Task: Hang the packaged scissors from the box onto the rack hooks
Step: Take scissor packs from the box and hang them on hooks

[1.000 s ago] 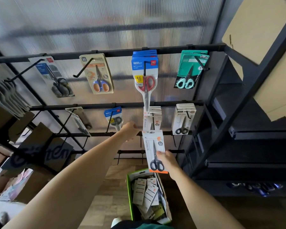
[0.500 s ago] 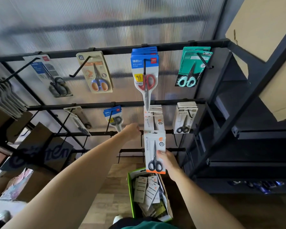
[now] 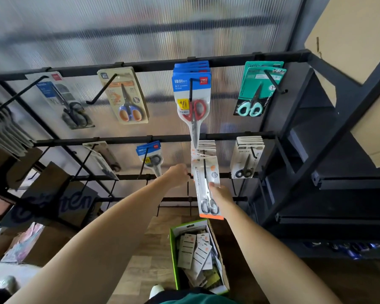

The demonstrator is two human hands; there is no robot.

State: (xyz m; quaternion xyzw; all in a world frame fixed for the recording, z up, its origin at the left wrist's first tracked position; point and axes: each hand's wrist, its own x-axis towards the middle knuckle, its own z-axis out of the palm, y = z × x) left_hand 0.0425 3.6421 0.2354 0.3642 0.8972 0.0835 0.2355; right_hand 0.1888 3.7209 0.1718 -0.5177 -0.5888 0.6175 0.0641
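The blue pack of red-handled scissors on the top rail carries a red "deli" badge in its upper right corner, with white Chinese characters beside it. A yellow sticker lower on that pack has print too small to read. The smaller blue pack on the middle rail shows a red badge, unreadable. A cardboard box at the left bears large blue letters ending in "ten".
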